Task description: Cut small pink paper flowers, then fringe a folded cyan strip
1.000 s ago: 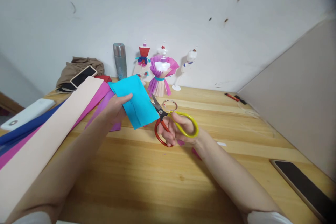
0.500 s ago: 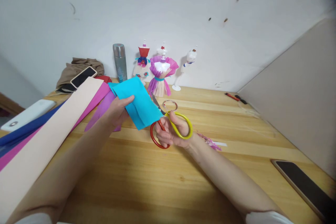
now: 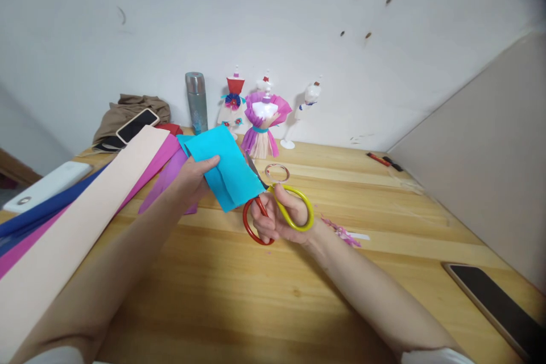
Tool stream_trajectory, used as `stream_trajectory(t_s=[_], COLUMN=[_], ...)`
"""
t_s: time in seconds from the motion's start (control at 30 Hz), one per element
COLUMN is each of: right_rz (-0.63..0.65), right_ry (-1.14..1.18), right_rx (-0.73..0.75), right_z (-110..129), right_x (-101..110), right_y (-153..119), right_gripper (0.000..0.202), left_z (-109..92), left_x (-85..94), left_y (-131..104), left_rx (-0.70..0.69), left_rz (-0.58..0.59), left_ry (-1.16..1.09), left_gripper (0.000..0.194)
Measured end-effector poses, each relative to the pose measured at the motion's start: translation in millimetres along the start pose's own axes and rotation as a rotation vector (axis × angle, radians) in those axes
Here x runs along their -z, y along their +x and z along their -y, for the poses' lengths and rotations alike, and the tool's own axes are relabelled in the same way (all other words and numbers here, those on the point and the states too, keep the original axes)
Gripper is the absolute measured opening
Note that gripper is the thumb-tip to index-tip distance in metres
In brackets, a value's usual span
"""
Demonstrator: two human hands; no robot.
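Observation:
A folded sheet of turquoise crepe paper (image 3: 230,173) is pinched in my left hand (image 3: 196,177), thumb on top and the other fingers hidden beneath it. My right hand (image 3: 281,213) grips a pair of scissors (image 3: 297,222) with one yellow and one red handle loop. The scissors' blades lie at the right edge of the turquoise paper, one in front of it visible and the other hidden behind the sheet. Beyond the paper stands a small white mannequin (image 3: 264,108) in a purple and cream paper dress with a turquoise band.
Long crepe strips, cream (image 3: 81,210) on top, spread over the left side. A steel flask (image 3: 197,105), more mannequins and a tape roll (image 3: 277,173) sit toward the wall. Pink paper scraps (image 3: 341,232) and a phone (image 3: 495,307) lie on the right.
The handle loops of the scissors have spread slightly farther apart in my right hand. My left hand and the turquoise paper hold nearly the same place; the view has shifted a little.

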State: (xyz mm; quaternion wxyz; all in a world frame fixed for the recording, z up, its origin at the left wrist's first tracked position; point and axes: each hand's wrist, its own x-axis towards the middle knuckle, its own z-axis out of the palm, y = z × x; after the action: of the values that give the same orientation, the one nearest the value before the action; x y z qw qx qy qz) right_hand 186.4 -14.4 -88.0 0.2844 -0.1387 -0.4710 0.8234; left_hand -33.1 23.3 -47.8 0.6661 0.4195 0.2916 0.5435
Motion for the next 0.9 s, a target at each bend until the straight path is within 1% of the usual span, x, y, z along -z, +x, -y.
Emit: stream_trajectory(t_s=[0.13,0.27,0.43,0.53,0.63,0.7,0.77,0.9], right_rz=[0.005,-0.015,-0.054,-0.062,-0.097,-0.105,-0.083,-0.019], right_ry=[-0.029,-0.077,-0.136,-0.206,-0.247,-0.245,-0.216,-0.09], right_rx=[-0.016,-0.095,-0.16,-0.174,-0.181,-0.185,-0.183,-0.15], right_z=[5,15,24,30,36,38,38,27], right_x=[0,5,9,9,9,10,11,11], right_y=[-3,-9,-15,-19,-25,-27,-26,-17], right_gripper=[0.066,0.065,0.068,0.067,0.065,0.065,0.066,0.068], left_z=[-3,-4,0,3,5,5,5,7], left_x=[-1.3,-1.2,-0.6,0.9,2.9,3.1,1.5,-5.7], left_y=[-2,-4,-4,-3,-2,-2,-3,-6], left_rx=[-0.005,0.017,0.041,0.027,0.02,0.025,0.035,0.027], left_rz=[-0.039,-0.097,-0.026,-0.04,-0.054,-0.056,-0.057,-0.067], left_ry=[0.01,0.032,0.028,0.058,0.069,0.061,0.043,0.03], left_gripper=[0.064,0.067,0.068,0.07,0.07,0.069,0.067,0.063])
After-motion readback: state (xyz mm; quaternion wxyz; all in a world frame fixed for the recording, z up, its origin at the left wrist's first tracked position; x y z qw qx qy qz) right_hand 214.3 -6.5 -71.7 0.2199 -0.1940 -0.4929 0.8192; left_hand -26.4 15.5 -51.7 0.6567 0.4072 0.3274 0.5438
